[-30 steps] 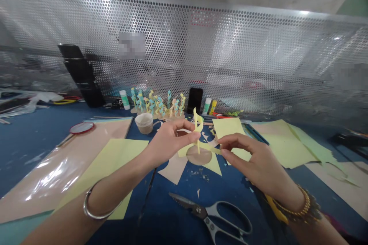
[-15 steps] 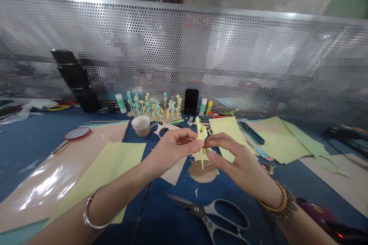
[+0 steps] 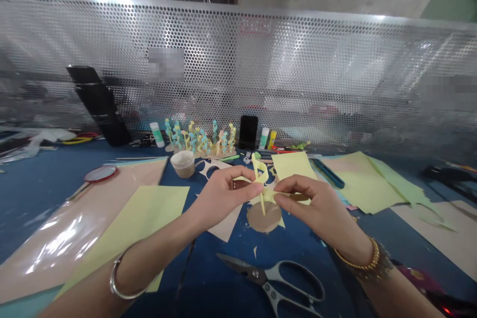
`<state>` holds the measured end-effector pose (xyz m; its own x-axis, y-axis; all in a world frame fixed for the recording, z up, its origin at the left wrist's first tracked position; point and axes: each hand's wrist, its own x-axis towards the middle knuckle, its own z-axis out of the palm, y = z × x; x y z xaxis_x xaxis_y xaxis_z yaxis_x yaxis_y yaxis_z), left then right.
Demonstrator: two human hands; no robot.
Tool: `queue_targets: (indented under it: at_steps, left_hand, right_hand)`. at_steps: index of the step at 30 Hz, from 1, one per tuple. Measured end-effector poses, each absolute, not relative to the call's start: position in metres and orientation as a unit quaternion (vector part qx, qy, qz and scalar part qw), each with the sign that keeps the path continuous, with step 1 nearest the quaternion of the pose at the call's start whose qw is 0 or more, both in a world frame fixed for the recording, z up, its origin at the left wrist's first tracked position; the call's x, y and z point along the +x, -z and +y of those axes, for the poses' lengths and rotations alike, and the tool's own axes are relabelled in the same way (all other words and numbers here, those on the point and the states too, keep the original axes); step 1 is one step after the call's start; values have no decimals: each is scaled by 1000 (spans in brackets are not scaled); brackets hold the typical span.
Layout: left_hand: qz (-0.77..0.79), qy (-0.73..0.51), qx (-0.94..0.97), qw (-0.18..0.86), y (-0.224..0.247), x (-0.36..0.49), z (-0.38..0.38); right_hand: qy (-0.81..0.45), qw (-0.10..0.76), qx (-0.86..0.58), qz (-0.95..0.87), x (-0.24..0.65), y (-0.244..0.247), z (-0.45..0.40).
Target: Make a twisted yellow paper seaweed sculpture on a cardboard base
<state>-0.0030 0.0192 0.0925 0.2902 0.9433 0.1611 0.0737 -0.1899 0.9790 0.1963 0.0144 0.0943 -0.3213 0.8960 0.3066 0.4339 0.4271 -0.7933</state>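
My left hand (image 3: 227,194) pinches a thin yellow paper stem (image 3: 262,204) between thumb and fingertips. A yellow paper strip (image 3: 263,173) loops around the stem's upper part. The stem's lower end comes down in front of a round brown disc (image 3: 264,217); whether they touch I cannot tell. To the right, the thumb and forefinger of my right hand (image 3: 313,203) are pressed together at the strip's free end, a short way from the stem. Scissors (image 3: 261,274) with grey handles lie nearer to me, partly opened.
Yellow sheets (image 3: 164,203) lie left and right. Behind stand small paper plants (image 3: 201,141), a white cup (image 3: 183,164), a phone (image 3: 248,131) and glue sticks (image 3: 264,138). A magnifying glass (image 3: 100,173) rests on wrapped pink sheets. A perforated metal panel (image 3: 298,69) bounds the back.
My right hand has moved a little right, away from the stem, and its thumb and forefinger have closed on the strip's end. My left hand keeps its pinch, almost unmoved.
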Motion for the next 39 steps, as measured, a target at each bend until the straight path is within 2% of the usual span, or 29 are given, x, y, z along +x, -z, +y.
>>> queue_targets:
  at_steps: [6, 15, 22, 39]
  left_hand:
    - [412, -447, 649, 457, -91, -1, 22]
    - [396, -463, 611, 505, -92, 0, 19]
    - [406, -464, 653, 440, -89, 6, 15]
    - [416, -479, 615, 468, -91, 2, 18]
  right_hand:
    - [-235, 426, -459, -743, 191, -94, 6]
    - [-253, 380, -441, -773, 193, -96, 11]
    - [-289, 377, -449, -757, 186, -92, 7]
    - [-260, 334, -456, -783, 188, -93, 9]
